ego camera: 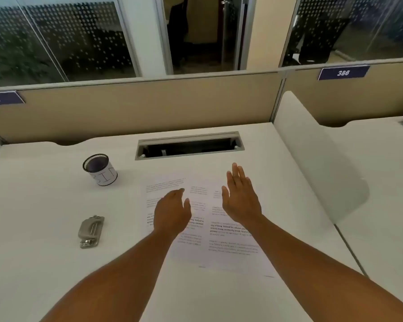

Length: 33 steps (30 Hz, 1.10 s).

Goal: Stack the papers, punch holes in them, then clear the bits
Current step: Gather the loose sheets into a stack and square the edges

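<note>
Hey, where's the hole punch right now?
The hole punch lies on the desk, left of the papers and in front of the cup.

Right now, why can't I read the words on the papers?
In the head view, bright light washes out the papers, fading the top lines most; the print is small and soft, and both hands cover some; the wide lens bends the desk edges too.

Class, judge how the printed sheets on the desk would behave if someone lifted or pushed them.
The printed sheets look thin and lie flat, so they would probably droop when lifted. The desk looks smooth, so a push would likely slide and fan them apart.
</note>
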Tool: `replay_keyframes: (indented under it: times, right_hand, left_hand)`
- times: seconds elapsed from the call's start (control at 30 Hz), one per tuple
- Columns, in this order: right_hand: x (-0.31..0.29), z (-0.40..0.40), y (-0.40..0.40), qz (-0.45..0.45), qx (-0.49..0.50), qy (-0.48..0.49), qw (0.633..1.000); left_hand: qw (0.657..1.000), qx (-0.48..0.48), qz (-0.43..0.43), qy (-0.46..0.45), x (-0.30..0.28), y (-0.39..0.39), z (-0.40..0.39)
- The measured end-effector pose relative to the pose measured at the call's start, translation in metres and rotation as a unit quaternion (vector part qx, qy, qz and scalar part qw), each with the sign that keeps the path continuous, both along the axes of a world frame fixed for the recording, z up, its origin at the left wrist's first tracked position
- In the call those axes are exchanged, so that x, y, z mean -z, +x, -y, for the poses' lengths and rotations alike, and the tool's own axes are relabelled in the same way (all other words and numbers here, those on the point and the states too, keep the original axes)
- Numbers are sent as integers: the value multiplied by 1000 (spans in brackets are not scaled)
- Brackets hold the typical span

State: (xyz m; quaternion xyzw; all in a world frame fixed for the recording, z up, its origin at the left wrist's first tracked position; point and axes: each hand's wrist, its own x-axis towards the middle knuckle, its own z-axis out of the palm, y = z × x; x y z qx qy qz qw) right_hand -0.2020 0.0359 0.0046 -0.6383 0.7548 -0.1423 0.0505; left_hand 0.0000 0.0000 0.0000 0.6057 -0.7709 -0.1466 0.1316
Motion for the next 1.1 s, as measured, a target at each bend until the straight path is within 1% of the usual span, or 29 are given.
replay_keyframes:
  times: [0.1, 0.27, 0.4, 0.47, 0.57, 0.63, 0.7, 0.8, 0.93, 1.1]
  right_hand:
    - [17, -6, -2, -11, -1, 47, 999]
    - [46, -25, -5, 7, -12, 112, 994]
    - [62, -39, -8, 39, -12, 205, 978]
    - [69, -44, -10, 37, -24, 237, 970]
    - [75, -48, -11, 4, -45, 238, 970]
    - [75, -48, -12, 11, -37, 218, 975]
    - [74, -47, -12, 30, 0, 179, 983]
    - [74, -47, -15, 51, 126, 125, 983]
    - [74, -45, -20, 53, 269, 160, 948]
    - [68, -34, -23, 93, 371, 221, 897]
  left_hand:
    - [1000, 3, -1, 30, 14, -3, -7]
    - [992, 12, 13, 128, 38, -3, -21]
    - [983, 11, 22, 182, 52, -4, -32]
    - [979, 2, 20, 204, 57, -7, -36]
    - [974, -14, 0, 225, 62, -12, -40]
    - [972, -13, -10, 233, 63, -16, -40]
    - [972, -9, -11, 234, 63, -20, -40]
    - [971, -17, -22, 239, 62, -26, -41]
    - [965, -51, -52, 254, 65, -31, -39]
    - [955, -87, -83, 271, 68, -38, -32]
